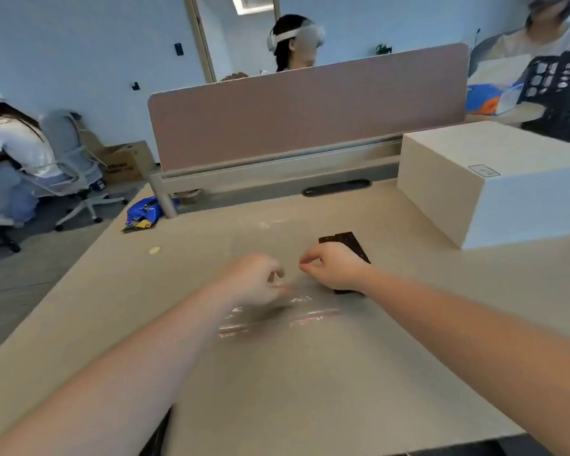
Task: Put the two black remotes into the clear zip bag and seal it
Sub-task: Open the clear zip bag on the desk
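The clear zip bag [287, 311] lies flat on the beige desk [310, 373], its pink zip strip towards me. Two black remotes [348, 242] lie side by side at the bag's right edge, with my right hand covering their near half. I cannot tell whether they are inside the film. My left hand [254, 281] is blurred, fingers curled and pinched down on the bag's middle. My right hand [333, 268] hovers just right of it, thumb and forefinger pinched together, apparently on the thin film.
A large white box [491, 179] stands at the right rear of the desk. A pink divider [310, 110] closes the far side. A blue snack wrapper [144, 212] and a small yellow scrap [154, 250] lie far left. Other people sit beyond.
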Tool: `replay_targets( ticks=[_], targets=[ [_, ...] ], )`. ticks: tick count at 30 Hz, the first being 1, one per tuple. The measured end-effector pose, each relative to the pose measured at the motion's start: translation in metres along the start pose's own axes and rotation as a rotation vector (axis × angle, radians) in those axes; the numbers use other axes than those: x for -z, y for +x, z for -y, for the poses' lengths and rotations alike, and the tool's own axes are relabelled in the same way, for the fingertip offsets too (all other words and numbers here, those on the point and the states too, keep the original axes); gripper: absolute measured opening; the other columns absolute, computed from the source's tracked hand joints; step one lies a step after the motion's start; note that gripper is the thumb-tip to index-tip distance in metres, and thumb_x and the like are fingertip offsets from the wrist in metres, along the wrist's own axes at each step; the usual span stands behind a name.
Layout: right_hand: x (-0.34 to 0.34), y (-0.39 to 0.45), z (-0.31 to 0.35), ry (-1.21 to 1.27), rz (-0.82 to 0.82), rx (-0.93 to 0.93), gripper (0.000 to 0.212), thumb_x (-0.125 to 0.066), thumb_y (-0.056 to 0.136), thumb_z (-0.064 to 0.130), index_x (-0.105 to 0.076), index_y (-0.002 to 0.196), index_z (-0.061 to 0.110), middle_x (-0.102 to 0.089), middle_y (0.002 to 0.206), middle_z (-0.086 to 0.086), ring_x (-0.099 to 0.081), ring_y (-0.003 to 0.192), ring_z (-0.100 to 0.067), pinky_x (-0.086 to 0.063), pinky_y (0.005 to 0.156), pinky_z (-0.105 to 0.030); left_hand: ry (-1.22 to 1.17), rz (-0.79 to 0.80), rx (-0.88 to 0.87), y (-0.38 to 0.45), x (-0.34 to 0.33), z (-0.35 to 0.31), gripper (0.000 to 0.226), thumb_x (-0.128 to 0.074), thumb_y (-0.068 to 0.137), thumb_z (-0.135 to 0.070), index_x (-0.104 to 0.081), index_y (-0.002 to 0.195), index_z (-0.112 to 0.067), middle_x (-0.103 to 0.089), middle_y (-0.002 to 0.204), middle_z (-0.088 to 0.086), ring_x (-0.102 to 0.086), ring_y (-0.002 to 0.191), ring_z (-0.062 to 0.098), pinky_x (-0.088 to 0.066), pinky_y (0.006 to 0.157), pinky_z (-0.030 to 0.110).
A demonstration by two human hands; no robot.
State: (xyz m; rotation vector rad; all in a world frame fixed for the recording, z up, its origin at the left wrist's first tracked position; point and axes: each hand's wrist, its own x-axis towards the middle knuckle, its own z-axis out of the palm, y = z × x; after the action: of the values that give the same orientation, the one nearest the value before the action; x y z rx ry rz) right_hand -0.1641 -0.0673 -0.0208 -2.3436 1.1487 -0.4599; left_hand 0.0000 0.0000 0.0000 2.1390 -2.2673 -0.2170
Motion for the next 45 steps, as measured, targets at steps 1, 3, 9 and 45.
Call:
replay_targets(
  ticks=[1,3,9,45],
  targets=[
    [-0.002,-0.005,-0.002,0.007,0.002,-0.001,0.029,-0.056,0.093,0.028,-0.066,0.115,0.012,-0.067,0.122,-0.004,-0.057,0.116,-0.020,-0.043,0.102,-0.032,-0.018,0.033,-0.006,-0.006,-0.005,-0.006,0.047,-0.066,0.077,-0.051,-0.062,0.111,-0.020,-0.065,0.108,0.003,-0.061,0.100,0.025,-0.046,0.081,0.030],
    [0.001,-0.016,0.001,0.017,-0.006,0.007,0.028,-0.056,0.093,0.026,-0.066,0.115,0.012,-0.067,0.121,-0.005,-0.058,0.115,-0.020,-0.042,0.101,-0.030,-0.023,0.069,-0.011,-0.014,-0.013,-0.014,0.055,-0.069,0.068,-0.059,-0.063,0.107,-0.021,-0.065,0.107,0.002,-0.060,0.098,0.024,-0.050,0.084,0.032],
    [0.015,-0.027,0.004,-0.003,0.039,-0.011,0.030,-0.055,0.094,0.026,-0.065,0.117,0.012,-0.066,0.124,-0.004,-0.057,0.116,-0.020,-0.043,0.101,-0.030,0.109,0.068,-0.107,-0.024,-0.026,-0.018,0.020,-0.057,0.085,-0.029,-0.064,0.091,-0.012,-0.064,0.101,0.010,-0.060,0.095,0.031,-0.048,0.076,0.036],
    [-0.002,-0.052,0.029,0.568,-0.113,-0.226,0.019,-0.058,0.090,0.011,-0.069,0.074,0.011,-0.070,0.076,-0.010,-0.065,0.067,-0.017,-0.058,0.066,-0.025,-0.805,-0.262,0.196,-0.019,-0.025,-0.033,0.020,-0.059,0.081,-0.015,-0.055,0.063,-0.022,-0.062,0.070,0.004,-0.055,0.070,0.022,-0.054,0.080,0.048]
  ],
)
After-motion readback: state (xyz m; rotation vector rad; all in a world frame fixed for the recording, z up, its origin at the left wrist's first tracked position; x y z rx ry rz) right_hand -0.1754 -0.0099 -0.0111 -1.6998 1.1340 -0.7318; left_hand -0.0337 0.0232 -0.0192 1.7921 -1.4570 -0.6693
